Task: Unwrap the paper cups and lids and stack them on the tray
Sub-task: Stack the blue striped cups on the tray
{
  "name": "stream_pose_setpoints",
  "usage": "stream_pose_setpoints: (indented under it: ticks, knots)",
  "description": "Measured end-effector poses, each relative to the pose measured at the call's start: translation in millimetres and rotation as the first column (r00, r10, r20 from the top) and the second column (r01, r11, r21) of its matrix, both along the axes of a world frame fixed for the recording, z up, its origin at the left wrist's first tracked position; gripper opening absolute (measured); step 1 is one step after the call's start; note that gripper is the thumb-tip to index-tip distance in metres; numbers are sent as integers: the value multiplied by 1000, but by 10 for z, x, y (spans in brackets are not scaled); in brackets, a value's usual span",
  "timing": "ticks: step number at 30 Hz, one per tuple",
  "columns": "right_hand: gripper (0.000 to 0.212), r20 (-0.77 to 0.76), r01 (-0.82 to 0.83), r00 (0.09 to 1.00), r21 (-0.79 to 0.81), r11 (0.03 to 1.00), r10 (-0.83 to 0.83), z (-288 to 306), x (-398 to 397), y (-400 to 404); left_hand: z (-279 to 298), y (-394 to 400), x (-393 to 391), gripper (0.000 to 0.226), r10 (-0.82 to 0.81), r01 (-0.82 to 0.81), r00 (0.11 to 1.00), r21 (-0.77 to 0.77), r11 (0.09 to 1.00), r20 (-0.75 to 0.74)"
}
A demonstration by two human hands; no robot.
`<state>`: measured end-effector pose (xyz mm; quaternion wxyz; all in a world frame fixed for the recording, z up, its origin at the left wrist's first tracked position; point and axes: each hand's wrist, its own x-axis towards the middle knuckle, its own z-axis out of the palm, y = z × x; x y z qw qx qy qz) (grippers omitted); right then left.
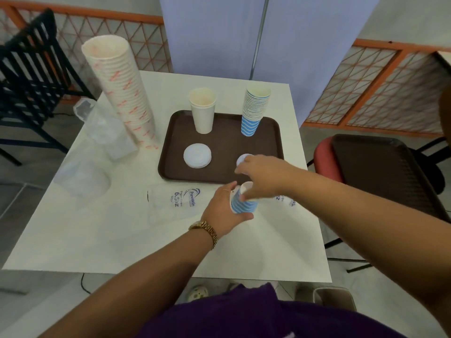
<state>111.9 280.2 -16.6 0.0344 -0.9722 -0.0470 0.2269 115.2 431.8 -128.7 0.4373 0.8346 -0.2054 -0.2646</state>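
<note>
A brown tray lies mid-table. On it stand a short stack of plain white cups, a taller stack of blue-striped cups, a pile of white lids and a smaller lid pile partly hidden by my right hand. My left hand grips a short stack of blue-striped cups just in front of the tray. My right hand pinches the rim of the top cup of that stack.
A tall leaning stack of white cups with red print stands left of the tray. Clear plastic wrappers lie at the left, and a printed wrapper lies before the tray. A second brown tray rests on a red stool at right.
</note>
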Motion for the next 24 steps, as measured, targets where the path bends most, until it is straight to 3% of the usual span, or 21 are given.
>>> stream_pose_setpoints:
  ticks: [3, 7, 10, 15, 20, 24]
  knots:
    - [69, -90, -306, 951, -427, 851, 296, -60, -117, 374, -42, 144, -20, 86, 32, -33, 999, 25, 999, 19]
    - [57, -209, -349, 936, -672, 653, 284, -398, -100, 647, -102, 267, -49, 93, 50, -49, 999, 68, 996, -6]
    - [48, -274, -379, 925, -720, 582, 264, -532, -65, 707, -106, 318, -75, 93, 74, -73, 997, 59, 996, -21]
    - [37, -243, -397, 913, -707, 585, 326, -458, -25, 651, -118, 357, -101, 91, 75, -74, 997, 30, 997, -32]
    - [38, -183, -364, 927, -644, 673, 326, -121, -10, 506, -111, 276, -104, 91, 68, -67, 997, 23, 997, -27]
    - [32, -91, -322, 933, -647, 691, 349, 138, -25, 409, -100, 156, -92, 91, 44, -44, 999, 20, 999, 9]
